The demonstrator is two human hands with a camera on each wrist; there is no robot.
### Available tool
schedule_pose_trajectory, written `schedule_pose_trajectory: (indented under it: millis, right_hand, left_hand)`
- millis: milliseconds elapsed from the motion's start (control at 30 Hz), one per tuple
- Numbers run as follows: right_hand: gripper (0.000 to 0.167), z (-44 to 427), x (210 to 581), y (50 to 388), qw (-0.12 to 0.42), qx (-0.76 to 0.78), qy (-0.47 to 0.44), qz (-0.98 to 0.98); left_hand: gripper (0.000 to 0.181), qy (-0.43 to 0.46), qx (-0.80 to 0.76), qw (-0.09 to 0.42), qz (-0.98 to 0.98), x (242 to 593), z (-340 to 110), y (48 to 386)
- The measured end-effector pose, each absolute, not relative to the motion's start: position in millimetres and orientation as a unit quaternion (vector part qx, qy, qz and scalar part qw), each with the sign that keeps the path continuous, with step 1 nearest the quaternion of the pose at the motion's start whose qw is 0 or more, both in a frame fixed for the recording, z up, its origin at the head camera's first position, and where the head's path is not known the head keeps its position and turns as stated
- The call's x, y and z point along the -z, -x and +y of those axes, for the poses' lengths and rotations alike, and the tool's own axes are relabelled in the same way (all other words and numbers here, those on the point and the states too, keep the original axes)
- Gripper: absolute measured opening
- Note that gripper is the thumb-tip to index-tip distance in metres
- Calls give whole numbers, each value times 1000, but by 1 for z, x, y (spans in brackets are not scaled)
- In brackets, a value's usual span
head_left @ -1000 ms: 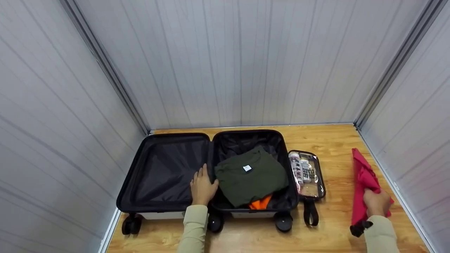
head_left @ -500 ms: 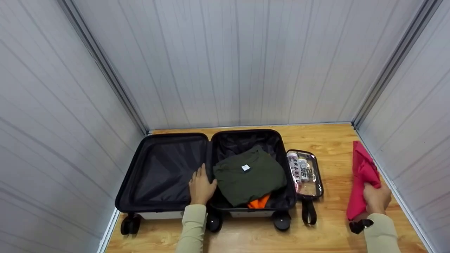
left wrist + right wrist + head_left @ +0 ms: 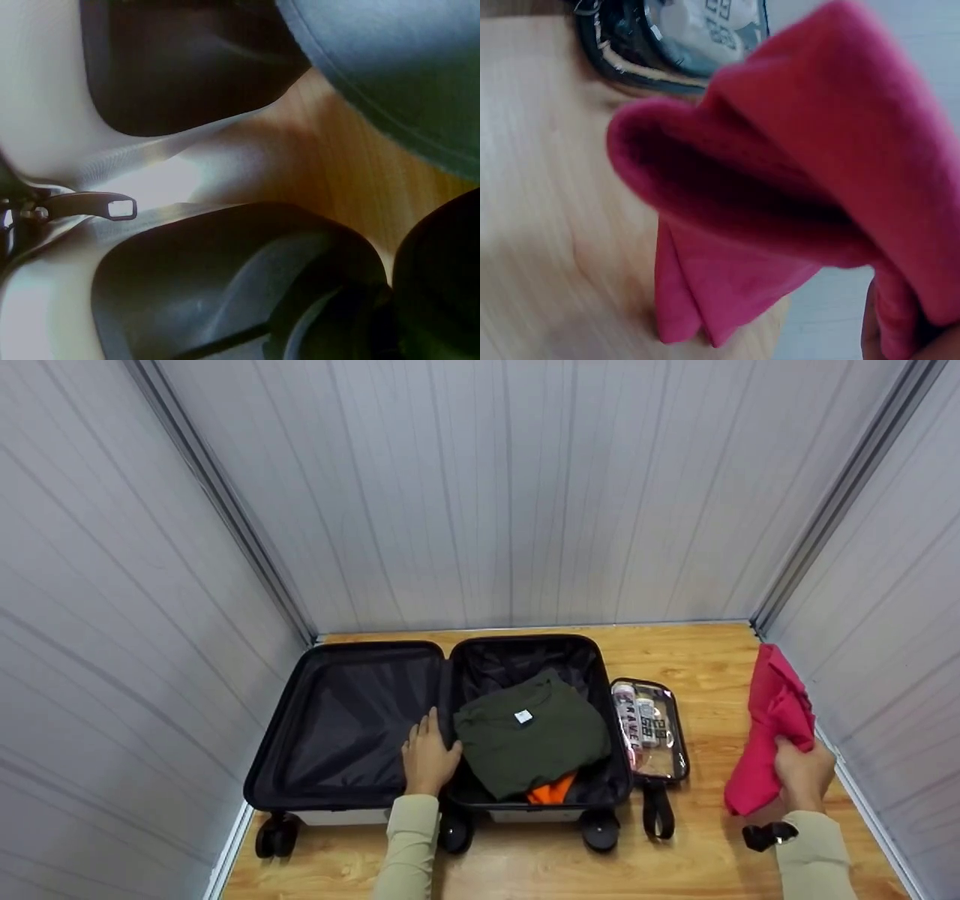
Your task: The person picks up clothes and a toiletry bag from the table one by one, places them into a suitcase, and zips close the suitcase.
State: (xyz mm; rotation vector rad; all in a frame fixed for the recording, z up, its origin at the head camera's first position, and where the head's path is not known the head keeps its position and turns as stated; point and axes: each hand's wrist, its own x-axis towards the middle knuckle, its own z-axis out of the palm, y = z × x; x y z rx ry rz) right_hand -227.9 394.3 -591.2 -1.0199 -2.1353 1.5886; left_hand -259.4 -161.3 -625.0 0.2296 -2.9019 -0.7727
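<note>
Toward the right of the head view, my right hand (image 3: 804, 771) grips a folded pinkish-red garment (image 3: 772, 727) near its edge. The garment hangs off the hand, and its exact kind cannot be told; in the right wrist view its folds (image 3: 840, 120) fill much of the picture. My left hand (image 3: 430, 757) rests with fingers extended on the hinge side of an open black-lined suitcase (image 3: 352, 720). In the suitcase's right half lies a dark green shirt (image 3: 547, 754) with a white label, and an orange cloth (image 3: 553, 791) peeks out below it.
A clear toiletry bag (image 3: 660, 757) with small bottles and a black strap (image 3: 658, 811) lies right of the suitcase. Black wheels (image 3: 600, 831) stick out at its near side. Panel walls (image 3: 510, 510) enclose the wooden floor (image 3: 697, 667) on three sides.
My right hand has lifted the pinkish-red garment off the floor and slightly away from me, and the garment now hangs more bunched. My left hand has stayed in place on the suitcase.
</note>
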Motion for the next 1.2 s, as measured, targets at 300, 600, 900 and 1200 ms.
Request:
schedule_pose_trajectory:
  millis: [300,600,900,1200]
  right_hand:
    - [37,388,584,231,167,-564,343,-732]
    - [35,380,577,232,178,-570,340,-727]
    - [36,373,565,233,168,-585,342,-716]
    - [36,365,557,233,179,-610,330,-697]
  left_hand:
    - [78,-73,261,67,-960,623,-160,260]
    - [80,-75,262,69,-960,622,-160,260]
    - [80,-79,257,65,-961,623,-161,260]
    - [80,-80,256,64,-961,625,-162,260]
